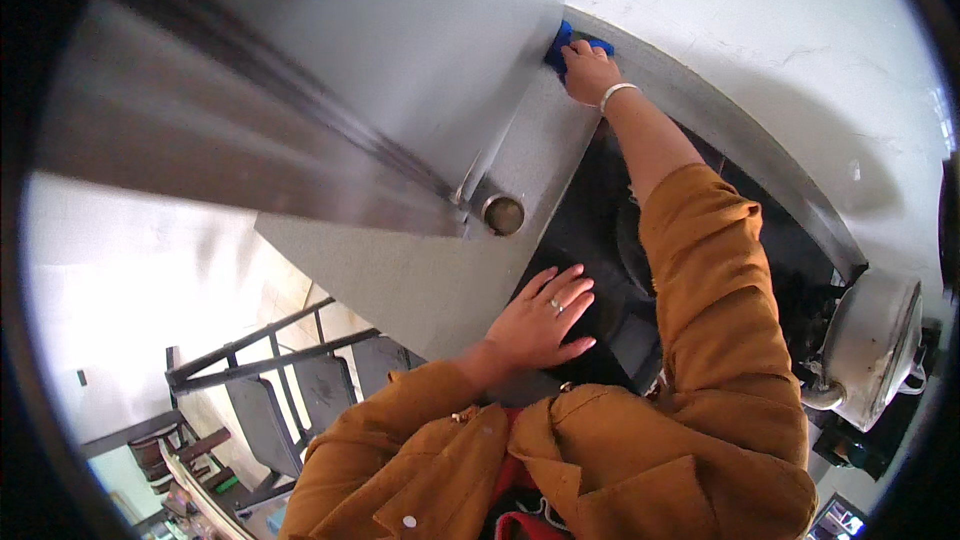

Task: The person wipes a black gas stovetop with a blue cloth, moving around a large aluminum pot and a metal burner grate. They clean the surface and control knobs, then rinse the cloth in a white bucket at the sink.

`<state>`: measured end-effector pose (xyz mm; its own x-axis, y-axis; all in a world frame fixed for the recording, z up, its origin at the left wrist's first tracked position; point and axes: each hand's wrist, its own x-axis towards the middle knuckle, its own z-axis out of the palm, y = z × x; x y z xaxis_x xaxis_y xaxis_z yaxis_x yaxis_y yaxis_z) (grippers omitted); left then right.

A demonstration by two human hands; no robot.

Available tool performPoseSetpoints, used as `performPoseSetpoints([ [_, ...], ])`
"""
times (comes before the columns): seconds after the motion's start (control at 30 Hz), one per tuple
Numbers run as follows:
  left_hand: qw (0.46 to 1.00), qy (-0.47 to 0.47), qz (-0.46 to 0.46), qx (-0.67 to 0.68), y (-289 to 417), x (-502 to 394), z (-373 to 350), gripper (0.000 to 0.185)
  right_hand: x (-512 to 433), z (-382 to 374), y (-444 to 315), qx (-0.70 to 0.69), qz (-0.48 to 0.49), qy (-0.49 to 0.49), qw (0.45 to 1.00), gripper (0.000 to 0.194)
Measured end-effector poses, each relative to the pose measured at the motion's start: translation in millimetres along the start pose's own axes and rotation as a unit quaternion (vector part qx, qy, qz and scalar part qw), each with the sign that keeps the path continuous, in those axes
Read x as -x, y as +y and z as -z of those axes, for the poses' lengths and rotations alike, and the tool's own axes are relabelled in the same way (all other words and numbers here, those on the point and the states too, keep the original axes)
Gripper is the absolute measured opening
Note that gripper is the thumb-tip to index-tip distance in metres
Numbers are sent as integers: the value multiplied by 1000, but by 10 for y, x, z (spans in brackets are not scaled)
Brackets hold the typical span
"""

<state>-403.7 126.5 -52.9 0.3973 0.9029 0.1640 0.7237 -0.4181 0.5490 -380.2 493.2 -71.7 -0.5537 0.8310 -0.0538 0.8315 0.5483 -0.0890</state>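
Note:
My right hand, with a white bracelet at the wrist, reaches to the far corner of a grey countertop. It presses a blue cloth where the counter meets the walls; part of the cloth is hidden by my fingers. My left hand, wearing a ring, is spread palm down over the near edge of a black stovetop. Nothing is held in it. A dark round pan or burner part is partly covered by my right sleeve.
A small round cup stands on the counter beside the grey panel. On the right is a metal kettle or pot. A raised ledge runs along the white wall. Several black chairs and a railing stand lower left.

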Motion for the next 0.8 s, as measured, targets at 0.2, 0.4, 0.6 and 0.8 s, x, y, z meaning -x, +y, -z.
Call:
performPoseSetpoints([
  [0.2,996,65,6,61,-21,36,-93,54,409,-117,-133,-38,104,-73,991,59],
  [0.4,925,323,118,161,-129,221,-194,53,979,-226,-422,-59,143,-60,986,55],
  [0.6,851,390,303,180,-278,214,-122,74,1530,-260,-685,-85,155,-60,982,54],
  [0.8,846,365,346,179,-422,289,-198,75,2234,-300,-1077,-91,173,1,981,45],
])
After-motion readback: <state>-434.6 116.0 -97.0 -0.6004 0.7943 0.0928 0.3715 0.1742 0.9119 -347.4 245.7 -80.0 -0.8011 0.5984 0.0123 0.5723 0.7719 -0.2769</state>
